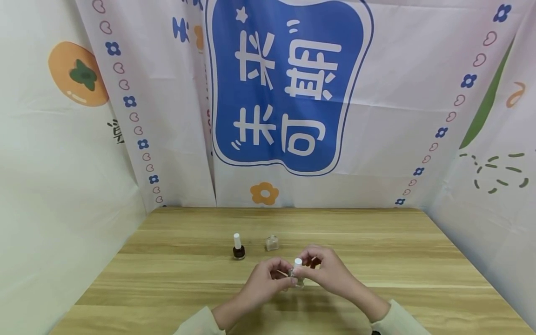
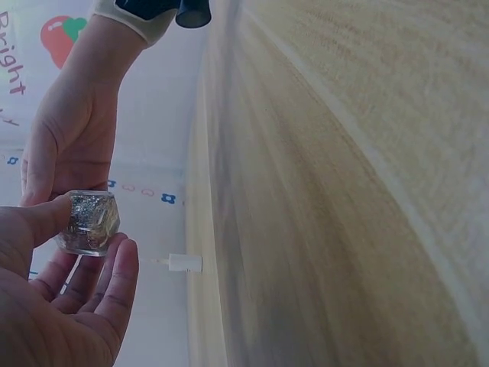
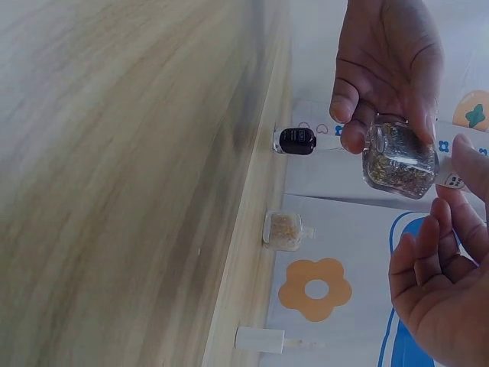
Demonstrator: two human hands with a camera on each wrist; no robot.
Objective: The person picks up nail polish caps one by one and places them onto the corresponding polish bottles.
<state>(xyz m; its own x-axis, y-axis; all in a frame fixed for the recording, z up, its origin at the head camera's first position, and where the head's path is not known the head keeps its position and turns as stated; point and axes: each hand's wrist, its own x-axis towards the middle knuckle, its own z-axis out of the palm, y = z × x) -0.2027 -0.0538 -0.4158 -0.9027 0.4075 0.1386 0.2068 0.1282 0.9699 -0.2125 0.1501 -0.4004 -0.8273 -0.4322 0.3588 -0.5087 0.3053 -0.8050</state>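
A small glass nail polish bottle with glitter [image 3: 399, 159] is held upright between both hands over the front middle of the table. My left hand [image 1: 264, 280] grips its glass body between thumb and fingers. The white cap [image 1: 298, 262] is on the bottle's neck, and my right hand [image 1: 325, 269] pinches it with thumb and forefinger. Beyond the hands, a dark nail polish bottle [image 1: 238, 251] with a white cap stands on the left. Near it is an uncapped clear bottle [image 1: 272, 243] with pale contents. A loose white cap [image 3: 260, 339] stands with its brush pointing up.
The wooden table [image 1: 184, 279] carries all the bottles. A white printed cloth [image 1: 389, 139] hangs behind its far edge, with more cloth along both sides. In the head view the loose cap cannot be made out.
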